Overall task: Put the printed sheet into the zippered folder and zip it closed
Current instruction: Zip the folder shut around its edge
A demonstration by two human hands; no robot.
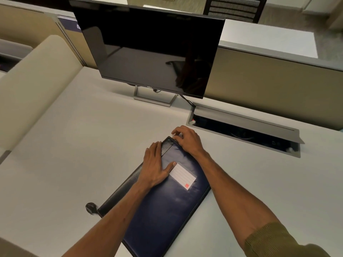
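Closest to me is the near end of the folder (167,219), lying flat and slantwise on the bench (74,145). No printed sheet shows, so I judge it is inside. The left hand (156,166) lies spread, palm pressing the cover beside the lined label (182,176). The right hand (185,140) curls onto the folder's far corner, probably pinching the zip pull, which its fingers hide. The cover looks padded, slick and light, so I'd pin it flat and draw the pull along the edge.

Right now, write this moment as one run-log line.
left hand: presses flat on folder | right hand: pinches folder's far corner
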